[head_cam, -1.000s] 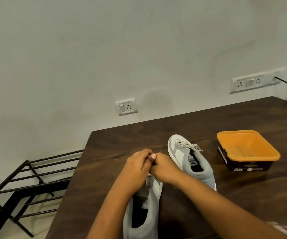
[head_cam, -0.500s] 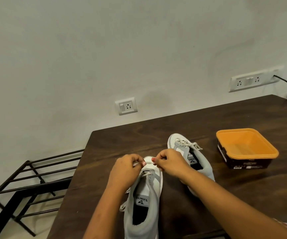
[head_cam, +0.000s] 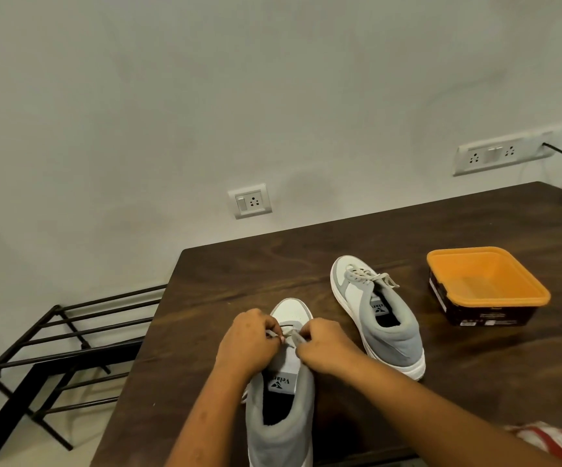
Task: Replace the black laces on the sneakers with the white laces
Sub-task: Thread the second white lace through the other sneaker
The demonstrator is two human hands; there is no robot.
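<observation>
Dark wooden table (head_cam: 239,281) carries two grey-and-white sneakers and one orange tub (head_cam: 487,284): left hand (head_cam: 251,342) and right hand (head_cam: 327,345) each pinch the white lace (head_cam: 294,337) over the near sneaker (head_cam: 281,419), far sneaker (head_cam: 374,311) already laced.

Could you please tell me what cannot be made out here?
Head view, near sneaker: eyelets and threading hidden under the left hand and right hand, which pinch the lace; heel cut off by the bottom edge.
Head view, orange tub: label print too small to read.
Head view, red-and-white thing at bottom right: cut off, blurred.
</observation>
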